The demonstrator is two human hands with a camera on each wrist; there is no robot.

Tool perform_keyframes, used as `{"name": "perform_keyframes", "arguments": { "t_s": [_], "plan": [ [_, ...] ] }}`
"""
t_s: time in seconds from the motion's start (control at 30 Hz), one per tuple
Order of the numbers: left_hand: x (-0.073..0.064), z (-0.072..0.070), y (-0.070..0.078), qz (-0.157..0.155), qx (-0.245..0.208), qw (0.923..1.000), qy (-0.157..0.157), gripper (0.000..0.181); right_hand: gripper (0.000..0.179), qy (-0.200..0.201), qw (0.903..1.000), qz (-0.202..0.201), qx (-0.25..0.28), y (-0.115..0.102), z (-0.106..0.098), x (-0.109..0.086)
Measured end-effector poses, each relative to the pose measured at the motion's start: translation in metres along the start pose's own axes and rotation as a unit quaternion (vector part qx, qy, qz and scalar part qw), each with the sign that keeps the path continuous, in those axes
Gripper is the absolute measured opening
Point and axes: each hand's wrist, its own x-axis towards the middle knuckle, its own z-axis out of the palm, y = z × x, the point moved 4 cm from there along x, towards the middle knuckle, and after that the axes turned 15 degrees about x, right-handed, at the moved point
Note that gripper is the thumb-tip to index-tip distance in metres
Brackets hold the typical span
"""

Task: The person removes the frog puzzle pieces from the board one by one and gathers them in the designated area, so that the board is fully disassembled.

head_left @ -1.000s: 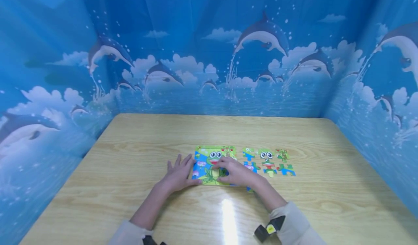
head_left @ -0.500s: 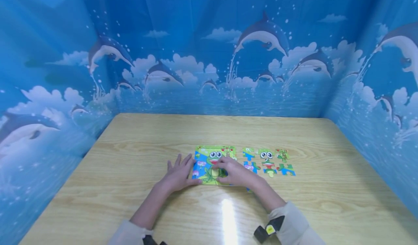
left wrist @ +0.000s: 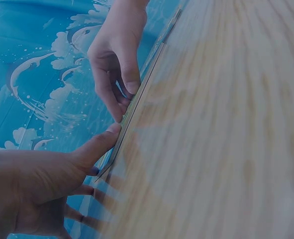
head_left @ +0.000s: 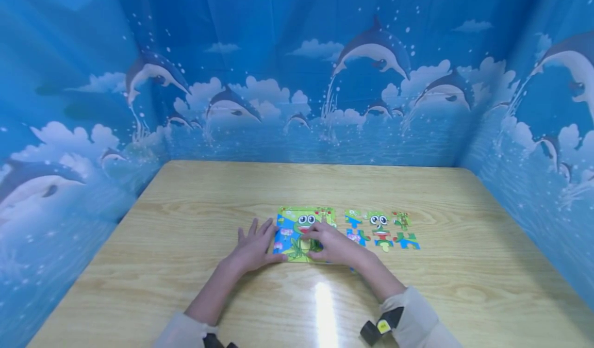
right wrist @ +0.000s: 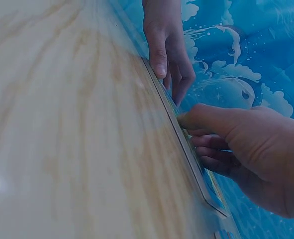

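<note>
A frog picture puzzle board lies flat on the wooden table in the head view. My left hand rests at its left side, fingers spread and thumb on the near left corner. Over the board's lower middle, my right hand is bent, its fingertips down on the picture. Whether a piece is between those fingertips is hidden. In the left wrist view, the right hand touches the board near the left thumb. Several loose jigsaw pieces lie right of the board.
One more jigsaw piece is mostly hidden by the right forearm. The wooden table ends at a blue dolphin-print curtain behind and at the sides. A bright reflection lies on the tabletop near the front.
</note>
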Motion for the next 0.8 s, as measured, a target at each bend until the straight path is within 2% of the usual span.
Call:
{"name": "perform_keyframes", "arguments": {
  "t_s": [0.17,0.4,0.8],
  "plan": [
    [0.0003,-0.0001,-0.0002,-0.003,0.003,1.0000,-0.003,0.086,0.041,0.012,0.9999,-0.009,-0.004,-0.0006,0.0001,0.0002],
    [0.0003,-0.0001,-0.0001,-0.004,0.006,1.0000,-0.005,0.085,0.043,0.020,0.9998,-0.001,0.009,0.0006,0.0002,0.0000],
    [-0.0001,-0.0004,-0.0003,-0.002,0.003,1.0000,-0.004,0.085,0.045,0.014,0.9998,-0.002,0.016,0.0007,0.0002,-0.0006]
  ]
}}
